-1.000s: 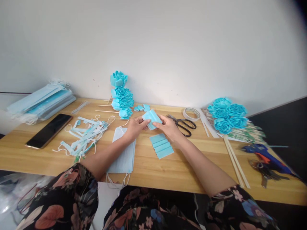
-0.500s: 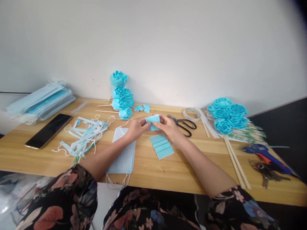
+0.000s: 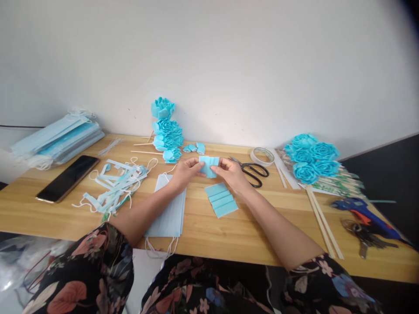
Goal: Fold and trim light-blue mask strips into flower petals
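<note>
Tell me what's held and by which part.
A small blue folded piece: the left hand pinches its left side, the right hand its right.

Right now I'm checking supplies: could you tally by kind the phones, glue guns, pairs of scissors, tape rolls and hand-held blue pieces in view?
Phone: 1
Glue gun: 1
Pair of scissors: 1
Tape roll: 1
Blue piece in left hand and right hand: 1
Total: 5

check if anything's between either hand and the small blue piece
Nothing visible: the left hand and right hand both grip the small blue piece directly. The pleated blue square lies on the table; the scissors lie right of the right hand.
</note>
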Tool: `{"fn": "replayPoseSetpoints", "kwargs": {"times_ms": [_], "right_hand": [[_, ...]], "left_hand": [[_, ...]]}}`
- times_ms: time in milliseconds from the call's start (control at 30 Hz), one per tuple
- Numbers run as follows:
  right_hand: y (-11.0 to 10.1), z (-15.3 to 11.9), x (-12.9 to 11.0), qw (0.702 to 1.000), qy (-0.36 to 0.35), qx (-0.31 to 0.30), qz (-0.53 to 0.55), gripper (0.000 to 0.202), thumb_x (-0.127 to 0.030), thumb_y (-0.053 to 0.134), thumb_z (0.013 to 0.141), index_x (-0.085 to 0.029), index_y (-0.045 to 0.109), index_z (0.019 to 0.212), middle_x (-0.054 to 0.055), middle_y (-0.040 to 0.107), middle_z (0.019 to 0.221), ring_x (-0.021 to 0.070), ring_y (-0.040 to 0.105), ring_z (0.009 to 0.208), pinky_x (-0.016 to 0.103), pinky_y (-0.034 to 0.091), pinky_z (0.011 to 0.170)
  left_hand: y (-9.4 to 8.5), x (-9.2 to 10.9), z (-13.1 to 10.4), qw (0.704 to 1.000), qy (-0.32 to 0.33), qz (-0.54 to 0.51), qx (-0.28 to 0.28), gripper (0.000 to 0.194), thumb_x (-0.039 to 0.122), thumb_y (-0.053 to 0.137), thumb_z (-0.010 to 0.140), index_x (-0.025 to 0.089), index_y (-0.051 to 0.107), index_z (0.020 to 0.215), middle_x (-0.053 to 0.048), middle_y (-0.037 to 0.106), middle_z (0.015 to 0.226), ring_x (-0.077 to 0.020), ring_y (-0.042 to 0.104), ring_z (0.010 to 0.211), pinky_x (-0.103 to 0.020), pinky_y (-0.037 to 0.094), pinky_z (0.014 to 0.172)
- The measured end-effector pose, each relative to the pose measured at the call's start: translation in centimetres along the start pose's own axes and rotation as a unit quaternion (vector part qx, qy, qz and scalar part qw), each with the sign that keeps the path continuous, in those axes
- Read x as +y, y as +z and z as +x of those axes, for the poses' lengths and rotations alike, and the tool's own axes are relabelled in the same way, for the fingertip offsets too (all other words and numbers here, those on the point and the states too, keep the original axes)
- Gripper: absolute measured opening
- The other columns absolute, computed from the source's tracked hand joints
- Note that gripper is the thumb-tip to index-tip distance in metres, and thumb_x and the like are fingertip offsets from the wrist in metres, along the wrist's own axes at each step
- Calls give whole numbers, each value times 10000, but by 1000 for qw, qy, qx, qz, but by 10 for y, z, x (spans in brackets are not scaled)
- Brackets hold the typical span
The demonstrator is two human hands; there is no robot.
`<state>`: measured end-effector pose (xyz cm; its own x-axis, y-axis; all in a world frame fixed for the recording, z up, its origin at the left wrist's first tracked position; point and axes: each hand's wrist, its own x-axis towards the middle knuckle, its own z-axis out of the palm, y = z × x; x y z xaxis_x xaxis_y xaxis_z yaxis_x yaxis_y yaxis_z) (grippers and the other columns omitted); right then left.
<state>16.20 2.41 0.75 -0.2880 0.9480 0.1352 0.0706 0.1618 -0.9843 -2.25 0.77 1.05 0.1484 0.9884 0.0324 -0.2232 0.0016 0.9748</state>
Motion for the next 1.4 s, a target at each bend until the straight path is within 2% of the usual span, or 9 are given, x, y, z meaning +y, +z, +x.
{"fn": "replayPoseSetpoints", "kwargs": {"times_ms": [167,300,400,700,833,933,1033,1167,1400], "right_hand": [[0,-1,0,999,-4,19,-47,378,-553,718,746,-189,618,730,-20,580,663,144,516,650,272,416,608],[-1,0,0,995,-19,34,-88,386,-529,707,765,-200,543,646,-42,461,603,121,416,587,264,336,551],[-1,0,2,993,-32,38,-105,389,-515,699,776,-205,513,634,-46,429,601,119,397,587,263,325,549],[0,-1,0,996,-27,30,-75,351,-504,704,768,-197,555,684,-35,506,638,129,470,617,262,387,590],[0,-2,-6,998,-28,13,-47,326,-491,714,773,-207,660,924,10,669,856,171,611,770,293,493,721],[0,-4,-13,995,-56,19,-82,364,-453,714,786,-228,674,1071,37,704,1003,192,646,880,325,510,816],[2,-7,-20,985,-89,28,-143,247,-408,689,808,-232,707,981,43,722,993,215,645,932,354,491,880],[4,-10,-24,974,-121,37,-187,146,-368,647,839,-231,692,813,31,716,876,213,631,875,354,478,875],[-4,-6,-19,985,-87,96,-114,229,-442,626,846,-213,640,853,26,679,844,187,601,797,316,488,788]], "left_hand": [[0,-2,0,1000,0,14,13,431,498,822,647,116,686,795,-23,693,767,-133,655,684,-306,591,727],[0,-3,0,999,-3,17,31,438,503,834,622,120,690,780,-22,689,756,-135,653,668,-304,593,706],[0,-3,1,999,-2,20,36,450,519,840,600,128,677,750,-23,689,747,-137,646,653,-305,593,681],[-2,-4,1,999,11,17,38,429,510,810,657,125,693,806,-31,701,786,-136,646,670,-293,596,660],[-2,-5,1,997,28,65,31,431,522,784,682,122,692,815,-38,700,778,-139,646,642,-299,594,659],[1,-6,-1,992,54,113,12,412,524,747,720,123,699,808,-34,686,751,-139,635,641,-291,589,643],[4,-4,-5,984,75,160,0,359,493,708,761,135,703,780,-28,681,718,-136,627,626,-272,571,617],[5,-1,-7,969,106,223,2,289,428,667,797,144,712,771,-24,678,679,-128,609,583,-239,515,558],[0,-6,-1,973,83,215,15,275,421,667,791,153,726,821,-43,720,744,-140,624,594,-237,495,517]]}}
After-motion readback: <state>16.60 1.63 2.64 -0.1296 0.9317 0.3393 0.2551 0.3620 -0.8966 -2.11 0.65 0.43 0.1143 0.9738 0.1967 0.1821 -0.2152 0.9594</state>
